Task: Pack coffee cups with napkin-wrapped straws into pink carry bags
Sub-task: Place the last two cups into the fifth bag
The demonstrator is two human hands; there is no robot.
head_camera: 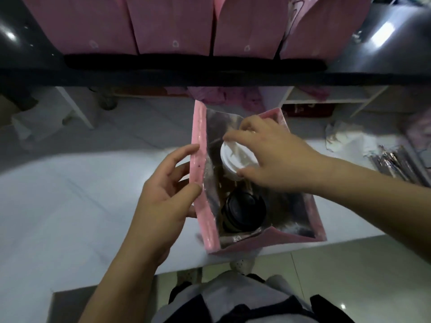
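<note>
An open pink carry bag with a silver lining stands on the white counter in the middle of the view. Inside it, near me, sits a cup with a black lid. My right hand reaches into the bag from above and grips a cup with a white lid by its rim, at the far side of the bag. My left hand holds the bag's left wall, thumb against the rim and fingers outside. No straw or napkin shows in the bag.
Several filled pink bags stand in a row on the black shelf at the back. A pile of silver-wrapped straws lies on the counter at the right, with white napkins behind it. The counter's front edge runs just below the bag.
</note>
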